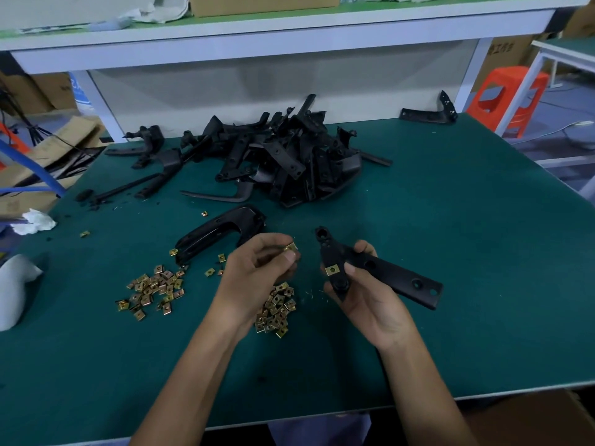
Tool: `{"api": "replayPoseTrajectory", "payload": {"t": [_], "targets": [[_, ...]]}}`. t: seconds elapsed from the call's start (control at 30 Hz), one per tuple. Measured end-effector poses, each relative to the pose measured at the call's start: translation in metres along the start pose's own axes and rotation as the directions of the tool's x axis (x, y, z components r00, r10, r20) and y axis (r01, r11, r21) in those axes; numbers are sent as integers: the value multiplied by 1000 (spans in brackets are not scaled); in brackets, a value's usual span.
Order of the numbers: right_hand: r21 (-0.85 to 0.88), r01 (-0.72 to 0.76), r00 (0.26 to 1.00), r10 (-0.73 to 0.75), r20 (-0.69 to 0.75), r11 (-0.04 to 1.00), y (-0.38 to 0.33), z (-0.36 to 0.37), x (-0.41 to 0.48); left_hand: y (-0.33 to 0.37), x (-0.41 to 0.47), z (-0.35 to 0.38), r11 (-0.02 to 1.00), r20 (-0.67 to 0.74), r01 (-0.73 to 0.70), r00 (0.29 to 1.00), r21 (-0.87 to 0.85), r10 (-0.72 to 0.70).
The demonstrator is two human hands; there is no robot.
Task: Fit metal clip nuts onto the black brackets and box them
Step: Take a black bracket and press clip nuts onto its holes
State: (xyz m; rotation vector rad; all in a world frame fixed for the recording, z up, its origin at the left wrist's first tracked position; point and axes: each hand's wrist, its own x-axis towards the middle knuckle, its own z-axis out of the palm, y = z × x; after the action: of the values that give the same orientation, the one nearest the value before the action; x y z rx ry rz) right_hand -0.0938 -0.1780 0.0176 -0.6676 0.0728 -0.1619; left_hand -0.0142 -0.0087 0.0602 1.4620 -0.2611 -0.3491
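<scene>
Fingers (289, 258) of left hand (254, 275) pinch a clip nut (291, 247) — right hand (367, 300) grips black bracket (399, 280)

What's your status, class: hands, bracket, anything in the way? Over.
Left hand pinching clip nut. Right hand gripping black bracket, fitted nut on it. Nothing between them.

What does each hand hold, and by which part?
The left hand pinches a clip nut by its edge; the right hand grips the black bracket near its nut-fitted end.
</scene>
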Motion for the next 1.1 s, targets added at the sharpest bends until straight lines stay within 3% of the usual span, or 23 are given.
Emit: {"api": "replayPoseTrajectory", "payload": {"t": [0.17, 0.37, 0.53, 0.67, 1.1], "targets": [[15, -5, 1000, 5, -19, 1000, 0, 2, -2, 2, -4, 2, 991, 40, -79, 996, 105, 75], [-5, -17, 1000, 17, -23, 1000, -1, 4, -3, -3, -4, 6, 995, 63, 2, 998, 102, -9], [-10, -24, 999, 24, -28, 1000, -1, 2, -3, -7, -6, 14, 994, -6, 93, 996, -64, -93], [-39, -10, 1000, 11, 23, 999, 0, 1, -2, 0, -7, 20, 932, 46, 222, 975, -286, -218], [-53, 50, 996, -46, 73, 997, 4, -7, 2, -2, -11, 50, 752, -13, 392, 883, -530, -469]]}}
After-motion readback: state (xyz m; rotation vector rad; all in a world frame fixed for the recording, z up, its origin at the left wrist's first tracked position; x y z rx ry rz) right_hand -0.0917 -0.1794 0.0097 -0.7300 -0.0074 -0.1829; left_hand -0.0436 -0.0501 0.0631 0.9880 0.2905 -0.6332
